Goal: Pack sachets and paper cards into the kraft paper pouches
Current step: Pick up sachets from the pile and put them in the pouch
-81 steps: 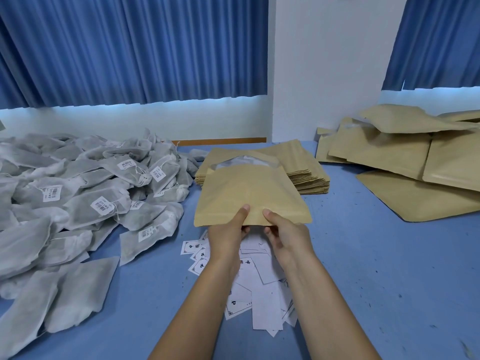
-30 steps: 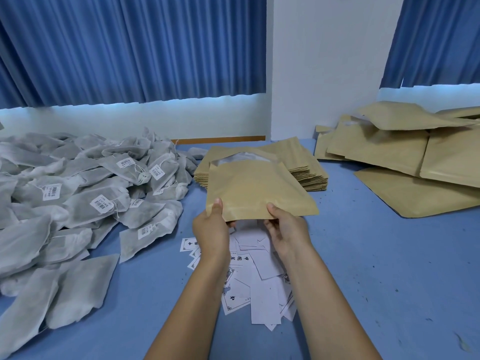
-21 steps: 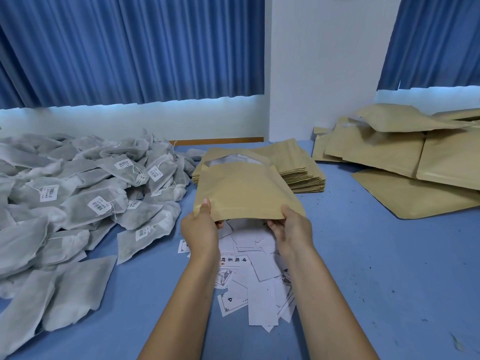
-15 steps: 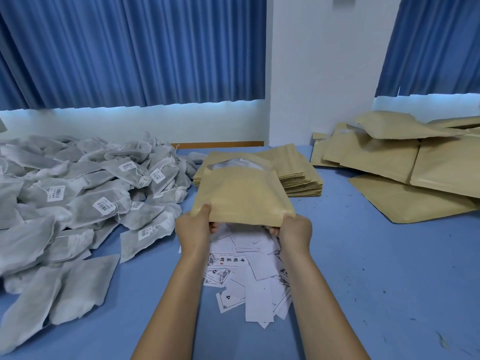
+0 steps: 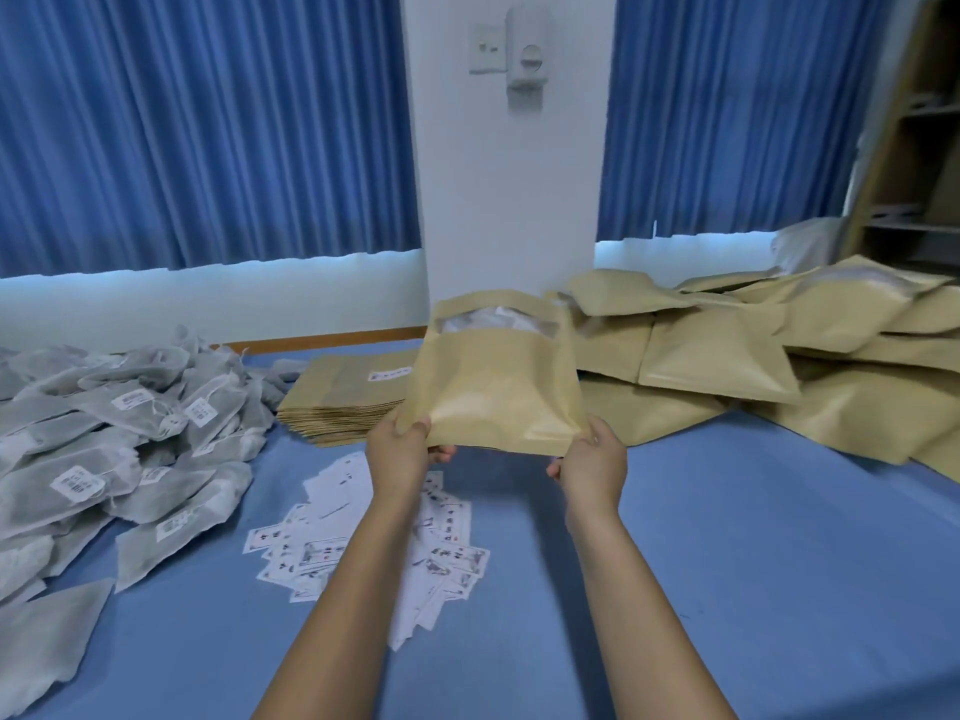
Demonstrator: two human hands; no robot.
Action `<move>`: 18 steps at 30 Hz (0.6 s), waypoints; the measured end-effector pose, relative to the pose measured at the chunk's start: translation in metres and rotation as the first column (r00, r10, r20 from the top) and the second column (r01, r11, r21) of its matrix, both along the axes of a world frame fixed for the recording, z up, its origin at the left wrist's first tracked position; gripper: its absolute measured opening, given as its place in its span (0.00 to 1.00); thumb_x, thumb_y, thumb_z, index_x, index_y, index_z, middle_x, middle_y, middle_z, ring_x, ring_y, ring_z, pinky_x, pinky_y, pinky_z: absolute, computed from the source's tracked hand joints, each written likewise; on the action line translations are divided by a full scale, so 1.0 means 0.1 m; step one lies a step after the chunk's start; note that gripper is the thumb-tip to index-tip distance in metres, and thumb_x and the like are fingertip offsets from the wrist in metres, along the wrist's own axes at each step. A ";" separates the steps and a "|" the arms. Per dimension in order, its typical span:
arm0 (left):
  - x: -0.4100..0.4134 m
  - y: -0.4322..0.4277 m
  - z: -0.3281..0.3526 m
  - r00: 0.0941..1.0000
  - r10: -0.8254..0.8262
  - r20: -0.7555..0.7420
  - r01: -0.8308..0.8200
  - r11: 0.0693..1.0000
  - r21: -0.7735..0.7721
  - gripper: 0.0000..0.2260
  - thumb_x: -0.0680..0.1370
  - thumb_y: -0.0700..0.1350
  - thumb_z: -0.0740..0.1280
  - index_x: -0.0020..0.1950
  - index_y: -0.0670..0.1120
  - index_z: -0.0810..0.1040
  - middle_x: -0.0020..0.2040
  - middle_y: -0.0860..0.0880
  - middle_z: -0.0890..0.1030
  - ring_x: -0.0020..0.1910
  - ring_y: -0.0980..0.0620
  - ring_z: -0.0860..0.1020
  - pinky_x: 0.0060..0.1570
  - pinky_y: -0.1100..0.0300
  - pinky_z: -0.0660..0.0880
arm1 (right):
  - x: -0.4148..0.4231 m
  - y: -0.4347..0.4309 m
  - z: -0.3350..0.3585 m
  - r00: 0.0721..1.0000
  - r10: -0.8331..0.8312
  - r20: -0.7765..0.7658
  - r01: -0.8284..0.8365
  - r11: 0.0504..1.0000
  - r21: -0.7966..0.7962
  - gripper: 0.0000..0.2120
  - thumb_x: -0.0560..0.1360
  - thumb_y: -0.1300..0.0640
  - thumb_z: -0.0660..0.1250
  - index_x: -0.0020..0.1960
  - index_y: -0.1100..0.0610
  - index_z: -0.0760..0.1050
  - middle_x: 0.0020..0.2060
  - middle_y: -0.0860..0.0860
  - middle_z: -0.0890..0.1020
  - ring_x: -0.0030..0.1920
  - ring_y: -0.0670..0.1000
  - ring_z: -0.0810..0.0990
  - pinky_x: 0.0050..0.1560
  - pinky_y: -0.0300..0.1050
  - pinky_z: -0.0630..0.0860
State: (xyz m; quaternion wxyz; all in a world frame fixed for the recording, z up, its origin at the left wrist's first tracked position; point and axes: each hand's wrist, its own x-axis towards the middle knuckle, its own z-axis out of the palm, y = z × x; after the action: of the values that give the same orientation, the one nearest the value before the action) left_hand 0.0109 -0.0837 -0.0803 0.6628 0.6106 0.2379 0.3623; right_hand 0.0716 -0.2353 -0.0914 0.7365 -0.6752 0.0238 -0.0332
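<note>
I hold a kraft paper pouch [image 5: 496, 376] up above the blue table [image 5: 753, 537], its clear window at the top showing something white inside. My left hand [image 5: 402, 449] grips its lower left corner and my right hand [image 5: 592, 459] grips its lower right corner. Below my arms lies a scatter of white paper cards [image 5: 332, 522]. A heap of grey sachets [image 5: 119, 433] with barcode labels covers the left side. A flat stack of empty kraft pouches [image 5: 343, 402] lies behind my left hand.
A pile of filled kraft pouches [image 5: 753, 366] spreads across the back right of the table. Blue curtains and a white pillar [image 5: 504, 189] with a wall switch stand behind. A wooden shelf [image 5: 914, 148] is at the far right.
Both hands have shifted outward to the pouch's lower corners and lifted it higher and to the right. The camera has tilted up, showing more of the pillar and the right-hand pile.
</note>
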 end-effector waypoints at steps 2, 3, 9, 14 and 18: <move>0.15 -0.26 -0.02 0.998 -0.055 -0.012 0.055 0.998 -0.016 0.08 0.79 0.34 0.60 0.56 0.40 0.75 0.34 0.43 0.79 0.20 0.54 0.76 0.22 0.65 0.74 | 0.07 -0.27 -0.04 0.998 -0.059 -0.038 0.061 0.997 0.049 0.19 0.71 0.69 0.49 0.43 0.52 0.76 0.31 0.49 0.74 0.24 0.49 0.68 0.31 0.44 0.69; 0.23 -0.39 -0.06 0.996 -0.082 -0.020 0.081 0.996 -0.024 0.08 0.80 0.34 0.60 0.56 0.41 0.75 0.33 0.43 0.79 0.20 0.54 0.76 0.22 0.65 0.74 | 0.11 -0.41 -0.08 0.995 -0.082 -0.059 0.087 0.994 0.073 0.18 0.71 0.69 0.50 0.40 0.53 0.75 0.29 0.48 0.72 0.24 0.48 0.66 0.28 0.43 0.67; 0.84 -1.00 -0.04 0.969 -0.246 -0.024 0.244 0.967 -0.065 0.10 0.79 0.32 0.59 0.58 0.36 0.74 0.35 0.44 0.77 0.20 0.54 0.76 0.21 0.65 0.73 | 0.44 -1.01 0.00 0.978 -0.194 -0.073 0.206 0.951 0.233 0.16 0.73 0.70 0.52 0.45 0.57 0.77 0.29 0.53 0.71 0.19 0.46 0.65 0.20 0.37 0.61; 1.57 -1.17 0.79 0.793 -0.549 0.263 0.603 0.769 -0.212 0.17 0.80 0.36 0.62 0.68 0.40 0.65 0.61 0.40 0.75 0.45 0.45 0.81 0.34 0.62 0.80 | 1.15 -1.29 0.78 0.995 -0.085 0.041 0.043 0.797 0.603 0.22 0.81 0.67 0.54 0.75 0.62 0.58 0.59 0.58 0.75 0.36 0.54 0.82 0.40 0.39 0.80; 1.75 -1.10 0.80 0.676 -0.718 -0.165 0.731 0.682 0.027 0.32 0.77 0.47 0.69 0.76 0.48 0.55 0.65 0.51 0.71 0.49 0.47 0.82 0.42 0.62 0.80 | 1.44 -1.29 0.91 0.994 0.101 0.033 -0.095 0.702 0.706 0.20 0.81 0.62 0.60 0.70 0.68 0.62 0.65 0.66 0.70 0.58 0.60 0.79 0.60 0.48 0.76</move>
State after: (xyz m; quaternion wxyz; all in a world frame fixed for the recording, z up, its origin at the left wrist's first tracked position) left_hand 0.1860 -0.1935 -0.0001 0.7049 0.7083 0.0059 0.0365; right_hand 0.2152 -0.3639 -0.0005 0.9393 -0.3424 0.0019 0.0204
